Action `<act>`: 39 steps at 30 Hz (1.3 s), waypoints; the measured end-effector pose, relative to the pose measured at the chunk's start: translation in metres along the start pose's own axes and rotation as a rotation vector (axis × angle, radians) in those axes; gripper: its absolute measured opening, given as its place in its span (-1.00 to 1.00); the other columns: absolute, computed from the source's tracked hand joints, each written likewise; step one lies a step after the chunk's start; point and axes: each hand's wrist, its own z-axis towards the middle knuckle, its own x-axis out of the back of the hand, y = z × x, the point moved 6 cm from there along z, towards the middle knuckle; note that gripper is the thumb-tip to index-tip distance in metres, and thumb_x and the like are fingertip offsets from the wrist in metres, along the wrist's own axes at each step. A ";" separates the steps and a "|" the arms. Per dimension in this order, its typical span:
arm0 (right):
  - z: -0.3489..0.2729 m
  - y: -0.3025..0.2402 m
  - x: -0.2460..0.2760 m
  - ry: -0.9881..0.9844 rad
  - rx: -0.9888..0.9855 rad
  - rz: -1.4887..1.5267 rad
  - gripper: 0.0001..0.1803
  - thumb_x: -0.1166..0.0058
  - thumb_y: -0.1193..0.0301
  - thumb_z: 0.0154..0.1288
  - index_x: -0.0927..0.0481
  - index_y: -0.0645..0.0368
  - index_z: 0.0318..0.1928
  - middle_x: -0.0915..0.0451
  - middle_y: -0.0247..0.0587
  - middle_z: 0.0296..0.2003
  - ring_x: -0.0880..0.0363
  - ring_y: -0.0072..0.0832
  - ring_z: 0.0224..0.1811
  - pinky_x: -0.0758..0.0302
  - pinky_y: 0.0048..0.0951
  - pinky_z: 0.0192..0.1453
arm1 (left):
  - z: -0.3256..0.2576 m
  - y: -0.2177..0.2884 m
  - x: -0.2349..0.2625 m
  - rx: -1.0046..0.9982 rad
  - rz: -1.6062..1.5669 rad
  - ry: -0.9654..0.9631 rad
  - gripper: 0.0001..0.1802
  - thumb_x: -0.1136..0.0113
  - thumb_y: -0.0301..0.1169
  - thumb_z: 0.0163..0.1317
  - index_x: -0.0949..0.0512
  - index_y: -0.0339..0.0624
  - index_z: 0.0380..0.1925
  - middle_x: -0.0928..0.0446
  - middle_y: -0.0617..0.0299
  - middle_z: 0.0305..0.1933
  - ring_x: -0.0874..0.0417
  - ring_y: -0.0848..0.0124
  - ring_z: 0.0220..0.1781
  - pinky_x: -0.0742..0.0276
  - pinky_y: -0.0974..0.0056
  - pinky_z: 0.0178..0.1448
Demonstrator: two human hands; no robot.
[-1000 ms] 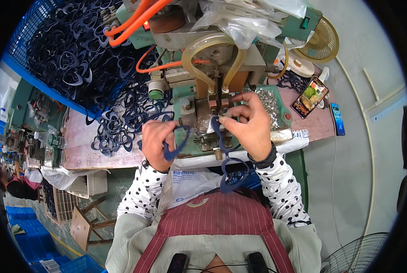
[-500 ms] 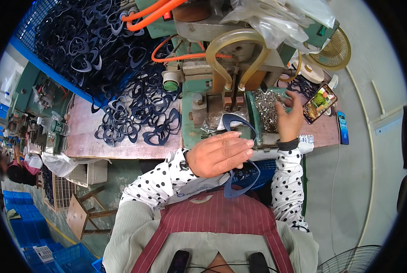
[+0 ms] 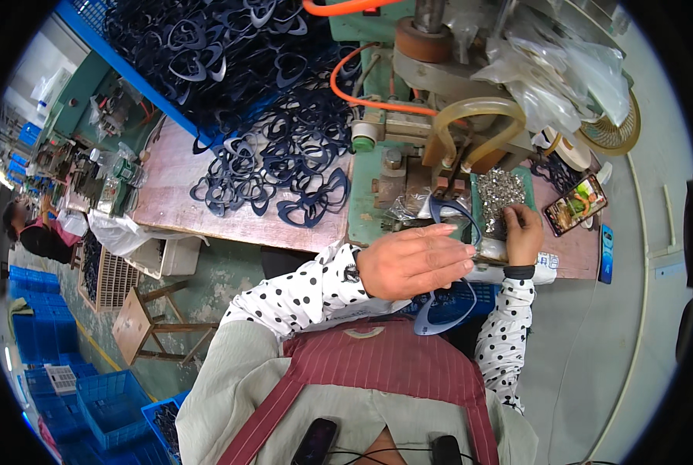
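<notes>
My left hand (image 3: 417, 263) lies back-up across a dark blue plastic piece with two heart-like loops (image 3: 430, 327), its fingers straight and close together. The hand hides the middle of the piece, and its thumb is not visible. One loop reaches the press tooling (image 3: 448, 184), while the other hangs toward my apron. My right hand (image 3: 523, 239) is at the near right of a green tray of small shiny metal bits (image 3: 500, 190). Its fingers are bent together into a pinch among the bits; whatever is between the fingertips is too small to make out.
A heap of similar looped pieces (image 3: 273, 174) lies on the table at left, below a full blue crate (image 3: 156, 85). Yellowish hoses (image 3: 482, 108) and plastic bags (image 3: 555, 74) hang at the press. A lit phone (image 3: 575, 204) lies at right. Another person (image 3: 44, 232) is far left.
My right hand has come down from above the tray into the near metal bits, its fingers closing. The whole view has shifted, and my left hand keeps its place over the looped piece.
</notes>
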 end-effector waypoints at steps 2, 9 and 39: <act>0.000 0.004 0.000 0.042 -0.040 0.110 -0.85 -0.20 0.38 0.24 -0.69 0.17 -0.23 -0.64 -0.09 -0.32 -0.60 -0.21 -0.25 -0.48 -0.32 -0.10 | -0.007 0.000 0.001 0.041 0.050 -0.039 -0.57 -0.29 -0.33 0.15 -0.56 -0.20 0.04 -0.57 0.02 0.10 -0.65 0.21 0.06 -0.41 -0.04 0.33; -0.007 0.010 0.004 0.123 -0.116 0.152 -0.80 -0.08 0.38 0.34 -0.66 0.26 -0.20 -0.68 -0.10 -0.36 -0.65 -0.35 -0.33 -0.51 -0.38 -0.21 | -0.085 -0.043 0.066 0.301 0.580 0.058 -0.71 -0.27 -0.48 -0.05 -0.66 -0.11 -0.23 -0.52 0.32 -0.39 -0.50 0.39 -0.36 -0.30 0.26 -0.29; -0.007 -0.157 0.018 -0.252 -0.121 0.743 -0.75 -0.25 0.57 0.07 -0.67 0.25 -0.17 -0.64 -0.40 -0.40 -0.24 -0.79 -0.53 -0.21 -0.67 -0.46 | -0.075 -0.080 0.094 0.827 0.451 0.418 -0.89 -0.08 -0.44 0.37 -0.46 -0.27 -0.24 -0.57 0.06 -0.44 -0.63 0.15 -0.46 -0.49 0.25 -0.39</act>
